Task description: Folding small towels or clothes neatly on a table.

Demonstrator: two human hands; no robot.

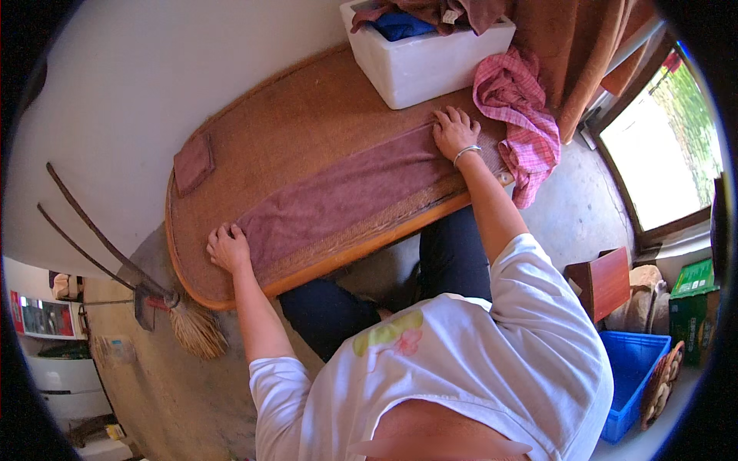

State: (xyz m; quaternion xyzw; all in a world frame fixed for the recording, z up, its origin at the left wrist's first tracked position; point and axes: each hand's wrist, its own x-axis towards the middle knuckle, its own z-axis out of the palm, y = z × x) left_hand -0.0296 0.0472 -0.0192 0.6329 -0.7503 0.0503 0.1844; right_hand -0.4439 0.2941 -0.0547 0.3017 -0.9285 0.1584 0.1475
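Note:
A long mauve-brown towel (346, 193) lies stretched across a woven brown mat (300, 138) on an orange-edged bench or low table. My left hand (229, 248) is at the towel's left end, with its fingers curled at the corner. At the opposite end, my right hand (455, 133), with a silver bangle on the wrist, holds the cloth against the mat. Faint wrinkles run through the towel between both hands. On the mat's far left corner rests a folded cloth (193, 165) of similar colour.
A white foam box (426, 69) full of cloths stands behind my right hand. Pink checked fabric (533, 132) hangs over the right edge. A straw broom (196, 328) and dustpan (144, 308) are at left. A blue plastic crate (631, 346) sits on the floor at right.

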